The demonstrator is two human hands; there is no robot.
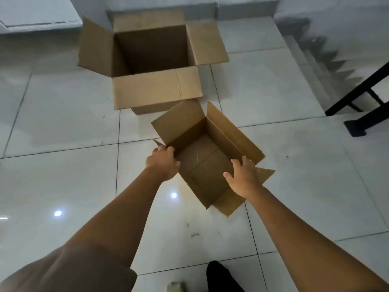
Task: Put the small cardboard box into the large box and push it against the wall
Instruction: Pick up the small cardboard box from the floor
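Down at the middle of the view, the left hand (163, 164) curls over the left rim of the small box (207, 163), fingers hooked on the edge at the corner where a flap folds out. The right hand (244, 179) lies spread on the right rim, thumb pointing into the opening and fingers draped over the outer side, above a flap that juts to the right. Both arms are bare and stretched forward; a pale sleeve (69, 268) covers the left upper arm at the bottom of the frame.

The small box is open and empty, turned at an angle to the floor tiles, its four flaps splayed outward. Whether it is lifted or resting on the floor cannot be told. Just beyond it stands the large box (151, 49), also open and empty, with its near flap hanging toward the small box and its side flaps spread wide. Its far side sits close to the wall (231, 3), though whether it touches cannot be told.

The floor (63, 127) is glossy white tile with dark grout lines, a few small scuffs, and two bright ceiling-light reflections on the left. On the right a staircase (315, 53) drops away, edged by a black metal railing (364, 102). A dark shoe (221, 277) shows at the bottom edge.
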